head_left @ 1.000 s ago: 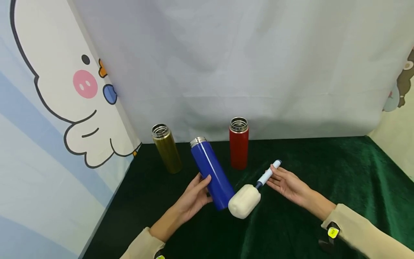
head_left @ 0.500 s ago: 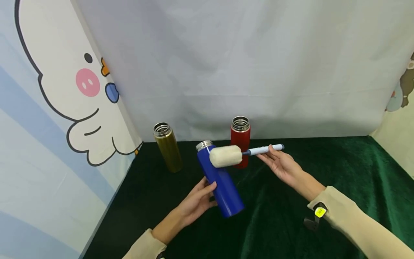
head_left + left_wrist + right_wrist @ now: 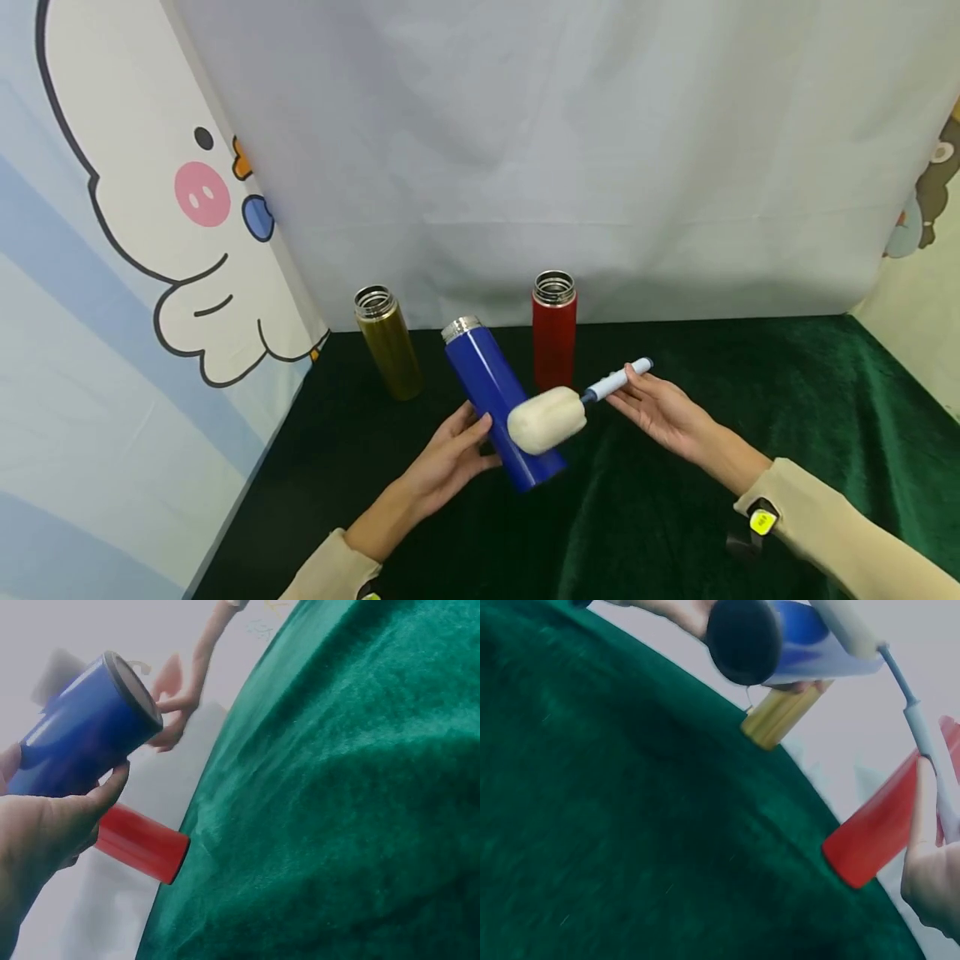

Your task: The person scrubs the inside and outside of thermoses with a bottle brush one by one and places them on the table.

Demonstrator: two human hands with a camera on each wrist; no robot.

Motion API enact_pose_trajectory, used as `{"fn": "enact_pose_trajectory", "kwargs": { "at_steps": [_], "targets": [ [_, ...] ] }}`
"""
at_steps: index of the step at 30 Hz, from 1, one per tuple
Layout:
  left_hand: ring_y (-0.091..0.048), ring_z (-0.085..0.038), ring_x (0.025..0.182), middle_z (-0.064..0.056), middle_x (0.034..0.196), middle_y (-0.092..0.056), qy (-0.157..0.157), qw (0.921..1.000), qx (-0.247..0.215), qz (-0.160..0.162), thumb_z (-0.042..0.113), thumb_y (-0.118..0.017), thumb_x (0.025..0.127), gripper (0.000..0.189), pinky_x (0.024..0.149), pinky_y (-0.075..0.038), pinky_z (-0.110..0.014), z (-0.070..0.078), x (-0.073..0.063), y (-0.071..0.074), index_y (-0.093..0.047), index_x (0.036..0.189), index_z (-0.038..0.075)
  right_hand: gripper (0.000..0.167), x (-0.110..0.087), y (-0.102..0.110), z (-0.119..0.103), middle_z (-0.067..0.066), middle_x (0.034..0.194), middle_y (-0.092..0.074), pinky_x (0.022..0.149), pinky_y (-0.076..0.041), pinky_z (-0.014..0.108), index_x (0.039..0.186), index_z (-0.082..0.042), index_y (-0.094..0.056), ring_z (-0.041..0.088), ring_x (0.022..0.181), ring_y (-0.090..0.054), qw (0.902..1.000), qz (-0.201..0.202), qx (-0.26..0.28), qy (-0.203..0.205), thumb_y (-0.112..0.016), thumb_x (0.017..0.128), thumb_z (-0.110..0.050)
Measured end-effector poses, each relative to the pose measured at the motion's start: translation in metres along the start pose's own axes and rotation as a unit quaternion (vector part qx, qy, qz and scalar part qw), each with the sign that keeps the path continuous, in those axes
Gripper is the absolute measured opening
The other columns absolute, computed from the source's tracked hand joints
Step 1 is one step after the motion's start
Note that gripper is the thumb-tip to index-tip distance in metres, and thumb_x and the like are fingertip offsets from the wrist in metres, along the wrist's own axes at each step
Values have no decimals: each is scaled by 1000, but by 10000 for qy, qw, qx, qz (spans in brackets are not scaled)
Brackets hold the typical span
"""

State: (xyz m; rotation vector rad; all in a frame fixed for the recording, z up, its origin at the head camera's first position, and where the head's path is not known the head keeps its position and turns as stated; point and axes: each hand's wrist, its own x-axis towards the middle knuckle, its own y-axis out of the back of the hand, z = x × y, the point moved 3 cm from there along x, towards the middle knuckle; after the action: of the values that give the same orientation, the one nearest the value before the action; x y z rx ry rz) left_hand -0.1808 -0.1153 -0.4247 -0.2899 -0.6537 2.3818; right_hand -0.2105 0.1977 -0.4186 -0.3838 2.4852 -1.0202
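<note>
My left hand (image 3: 448, 461) grips a blue metal bottle (image 3: 480, 367) around its body, raised and tilted with its uncapped steel mouth toward the upper left. The right hand (image 3: 670, 417) pinches the pale blue handle of a bottle brush (image 3: 546, 419) between thumb and fingers. Its thick cream sponge head overlaps the lower part of the blue bottle in the head view, outside the mouth; whether they touch I cannot tell. In the left wrist view, the base of the blue bottle (image 3: 90, 727) faces the right hand. The right wrist view shows the brush handle (image 3: 934, 769) along the thumb.
Behind, a red bottle (image 3: 554, 342) and a gold bottle (image 3: 390, 350) stand upright, both uncapped. They are on a dark green velvet cloth (image 3: 750, 375). A pale curtain (image 3: 525, 150) closes off the back, and a cartoon-printed panel (image 3: 127, 225) flanks the left side.
The brush head rose from beside the bottle's base to its upper part, then came back down toward the lower part. The left hand keeps its grip on the bottle, which shifted slightly.
</note>
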Motion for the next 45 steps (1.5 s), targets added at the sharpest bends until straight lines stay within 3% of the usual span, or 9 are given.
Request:
{"fn": "enact_pose_trajectory", "kwargs": {
  "at_steps": [5, 9, 15, 20, 25, 30, 34, 40, 45],
  "targets": [
    [-18, -33, 158, -13, 171, -16, 27, 9987, -488, 104, 22, -39, 112, 63, 124, -21, -64, 5, -2, 3, -4, 165, 21, 35, -6, 14, 7, 0, 121, -57, 101, -55, 25, 140, -17, -26, 9, 110, -64, 9970, -6, -774, 12, -42, 110, -24],
    [-25, -32, 155, -13, 169, -20, 51, 9984, -525, 222, 23, -41, 111, 63, 124, -23, -62, 4, 1, 1, -6, 164, 21, 33, -5, 15, 5, -3, 119, -57, 99, -55, 23, 138, -17, -30, 7, 108, -63, 9952, 147, -966, 109, -43, 110, -27],
    [-36, -25, 148, -12, 166, -25, 133, 9997, 125, 136, 19, -43, 110, 63, 123, -27, -61, -6, 5, -5, -9, 164, 19, 37, 9, -6, -8, 0, 120, -61, 101, -55, 24, 138, -18, -32, 10, 107, -68, 9982, 415, -340, 250, -51, 107, -25],
    [-42, -25, 145, -14, 164, -29, 368, 9971, 666, 77, 22, -46, 110, 63, 119, -36, -53, -13, 5, -7, -12, 163, 18, 38, 15, -25, -24, 4, 120, -61, 101, -54, 26, 135, -19, -34, 14, 100, -72, 9949, 625, 565, 562, -55, 104, -20],
    [-46, -22, 141, -12, 162, -34, 435, 9962, 757, -36, 24, -46, 110, 63, 114, -40, -46, -14, 3, -6, -12, 163, 18, 43, 15, -29, -30, 8, 120, -59, 106, -51, 27, 138, -18, -33, 21, 96, -75, 9890, 611, 1190, 635, -56, 102, -17],
    [-48, -18, 138, -5, 158, -38, 147, 9992, 371, -74, 25, -40, 112, 60, 113, -42, -42, -10, 2, -5, -9, 163, 20, 50, 6, -15, -13, 5, 116, -62, 106, -51, 25, 146, -21, -26, 16, 102, -71, 9958, 634, 628, 203, -54, 105, -19],
    [-47, -18, 140, -4, 158, -37, -28, 9999, 127, 40, 23, -38, 112, 59, 119, -37, -47, -4, 2, -1, -9, 163, 21, 46, -3, -2, -3, 3, 116, -64, 103, -54, 26, 144, -19, -27, 14, 105, -70, 9980, 630, -36, -22, -53, 106, -21],
    [-31, -27, 153, -11, 167, -26, 9, 9999, -59, 158, 23, -38, 112, 58, 125, -24, -60, 2, 4, 1, -12, 163, 17, 35, -8, 13, -2, -1, 113, -63, 96, -57, 25, 136, -16, -33, 10, 104, -66, 9953, 696, -656, -116, -52, 108, -24],
    [-26, -28, 155, -13, 169, -22, 116, 9996, -191, 159, 27, -37, 112, 59, 125, -22, -61, 1, 5, -1, -11, 164, 18, 35, -1, 15, -8, 0, 117, -59, 96, -57, 25, 135, -16, -34, 9, 103, -66, 9924, 793, -941, 1, -53, 107, -25]
  ]
}}
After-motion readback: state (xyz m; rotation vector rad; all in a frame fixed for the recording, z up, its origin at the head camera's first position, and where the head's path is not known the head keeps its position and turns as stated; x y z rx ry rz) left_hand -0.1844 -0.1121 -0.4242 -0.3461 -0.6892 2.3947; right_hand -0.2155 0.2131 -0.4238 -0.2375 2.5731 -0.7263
